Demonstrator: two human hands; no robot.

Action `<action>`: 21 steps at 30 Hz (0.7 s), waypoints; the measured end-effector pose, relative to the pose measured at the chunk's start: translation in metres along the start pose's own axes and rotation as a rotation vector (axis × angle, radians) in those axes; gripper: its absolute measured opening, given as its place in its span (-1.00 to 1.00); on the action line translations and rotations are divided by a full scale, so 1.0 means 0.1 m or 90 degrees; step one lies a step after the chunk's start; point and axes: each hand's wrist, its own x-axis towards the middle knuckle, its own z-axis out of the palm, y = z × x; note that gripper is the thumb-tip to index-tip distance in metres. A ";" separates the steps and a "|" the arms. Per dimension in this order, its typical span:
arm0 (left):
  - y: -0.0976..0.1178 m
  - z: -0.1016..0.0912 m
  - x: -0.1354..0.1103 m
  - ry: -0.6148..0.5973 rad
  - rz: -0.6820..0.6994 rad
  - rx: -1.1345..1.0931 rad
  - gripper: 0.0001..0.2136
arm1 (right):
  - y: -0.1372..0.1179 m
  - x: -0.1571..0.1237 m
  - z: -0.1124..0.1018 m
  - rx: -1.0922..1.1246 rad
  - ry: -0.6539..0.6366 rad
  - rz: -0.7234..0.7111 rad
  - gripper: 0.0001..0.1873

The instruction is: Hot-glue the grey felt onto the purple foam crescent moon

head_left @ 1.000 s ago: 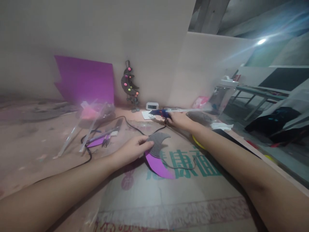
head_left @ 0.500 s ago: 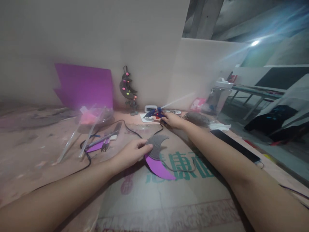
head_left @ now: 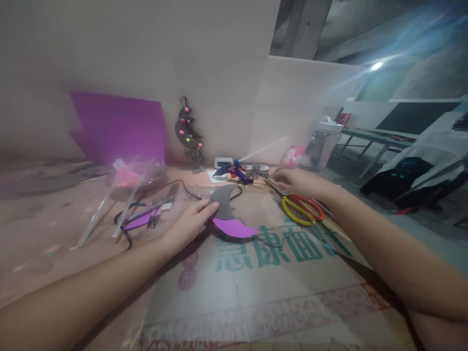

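My left hand (head_left: 188, 222) pinches the edge of a grey crescent-shaped foam piece (head_left: 222, 201) that lies over a purple foam crescent (head_left: 234, 227) on a cardboard sheet (head_left: 263, 282). My right hand (head_left: 296, 181) hovers just above the blades of the yellow and red scissors (head_left: 300, 208), fingers loosely curled with nothing in them. A blue hot glue gun (head_left: 234, 170) rests on the table behind the crescents, apart from both hands, its black cord (head_left: 146, 195) trailing left.
A purple foam sheet (head_left: 119, 127) and a dark moon ornament with coloured dots (head_left: 186, 129) lean on the back wall. Clear glue sticks (head_left: 109, 204), a plastic bag (head_left: 133, 170), a small white clock (head_left: 223, 162) and a clear jar (head_left: 321, 146) stand around.
My right hand let go of the glue gun, which now rests on the table, and moved right toward the scissors. My left hand kept hold of the grey crescent.
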 end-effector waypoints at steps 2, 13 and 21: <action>0.02 0.01 0.00 0.006 -0.007 0.004 -0.68 | 0.15 -0.15 0.06 -0.023 -0.034 0.041 -0.66; -0.07 -0.03 0.01 0.018 -0.046 -0.043 -0.70 | 0.15 -0.41 0.20 -0.012 -0.151 0.094 -0.42; -0.08 -0.02 0.03 0.022 -0.070 -0.107 -0.72 | 0.26 -0.32 0.24 -0.004 -0.056 0.136 -0.59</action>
